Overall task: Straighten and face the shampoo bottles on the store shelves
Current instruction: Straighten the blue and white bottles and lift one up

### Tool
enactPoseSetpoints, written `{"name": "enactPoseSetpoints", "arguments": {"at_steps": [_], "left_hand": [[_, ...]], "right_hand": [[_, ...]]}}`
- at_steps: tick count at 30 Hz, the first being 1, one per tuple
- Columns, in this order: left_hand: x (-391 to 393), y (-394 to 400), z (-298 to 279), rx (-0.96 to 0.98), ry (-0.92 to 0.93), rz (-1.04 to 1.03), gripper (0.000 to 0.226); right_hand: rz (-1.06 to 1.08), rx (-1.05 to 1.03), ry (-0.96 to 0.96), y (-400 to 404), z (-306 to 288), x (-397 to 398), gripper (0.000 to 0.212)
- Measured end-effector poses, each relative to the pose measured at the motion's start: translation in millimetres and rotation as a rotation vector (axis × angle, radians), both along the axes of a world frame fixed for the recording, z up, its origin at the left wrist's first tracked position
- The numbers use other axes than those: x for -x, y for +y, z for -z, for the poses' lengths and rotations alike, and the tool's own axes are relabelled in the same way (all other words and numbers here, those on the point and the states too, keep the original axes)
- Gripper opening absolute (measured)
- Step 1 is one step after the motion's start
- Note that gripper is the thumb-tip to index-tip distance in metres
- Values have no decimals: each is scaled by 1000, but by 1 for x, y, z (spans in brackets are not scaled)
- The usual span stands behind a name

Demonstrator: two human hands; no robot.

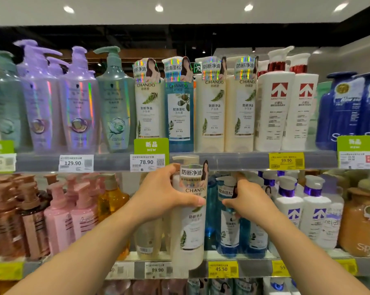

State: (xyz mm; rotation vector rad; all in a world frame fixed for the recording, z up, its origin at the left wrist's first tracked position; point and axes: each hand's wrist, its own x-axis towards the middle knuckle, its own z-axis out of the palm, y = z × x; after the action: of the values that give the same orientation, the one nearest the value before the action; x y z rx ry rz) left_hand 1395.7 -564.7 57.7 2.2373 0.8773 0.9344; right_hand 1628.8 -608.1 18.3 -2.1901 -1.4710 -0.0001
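Observation:
A cream Chando pump bottle (190, 226) with a fern label is out in front of the middle shelf, label toward me. My left hand (165, 194) grips its upper body, thumb across the front. My right hand (248, 199) is curled round a blue Chando bottle (227, 228) standing on the middle shelf just right of the cream one. On the top shelf stands a row of cream and blue Chando bottles (177, 107), labels forward.
Purple and teal pump bottles (77, 99) fill the top shelf's left, white red-arrow bottles (275, 107) and dark blue ones the right. Pink and amber bottles (73, 213) sit left on the middle shelf, white purple-capped bottles (307, 211) right. Price tags line the shelf edges (233, 160).

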Motion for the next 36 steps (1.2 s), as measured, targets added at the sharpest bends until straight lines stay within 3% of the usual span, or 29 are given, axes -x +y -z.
{"name": "enactPoseSetpoints", "arguments": {"at_steps": [5,10,13,15,18,22,27,31,36], "left_hand": [[17,1,-21,0,-144,63,70],[33,11,-46,30,-336,93,82],[43,13,-62,35,-403,138,78],[47,15,-72,47,-437,167,77],[52,19,-86,58,-473,195,82],[60,27,-95,61,-527,222,94],[73,34,-99,61,-582,250,89],[82,34,-101,56,-604,286,90],[85,31,-106,34,-609,312,81]], "right_hand": [[78,-117,-203,-32,-46,32,25],[-187,-412,236,-36,-123,62,17],[-332,-600,226,-10,-160,84,40],[-363,-660,82,10,-185,99,61],[-244,-661,-197,39,-216,112,80],[-36,-474,-314,60,-237,120,86],[-59,-399,-225,57,-246,123,69],[-150,-487,-182,40,-232,119,84],[-272,-644,-113,12,-212,121,85]]}}
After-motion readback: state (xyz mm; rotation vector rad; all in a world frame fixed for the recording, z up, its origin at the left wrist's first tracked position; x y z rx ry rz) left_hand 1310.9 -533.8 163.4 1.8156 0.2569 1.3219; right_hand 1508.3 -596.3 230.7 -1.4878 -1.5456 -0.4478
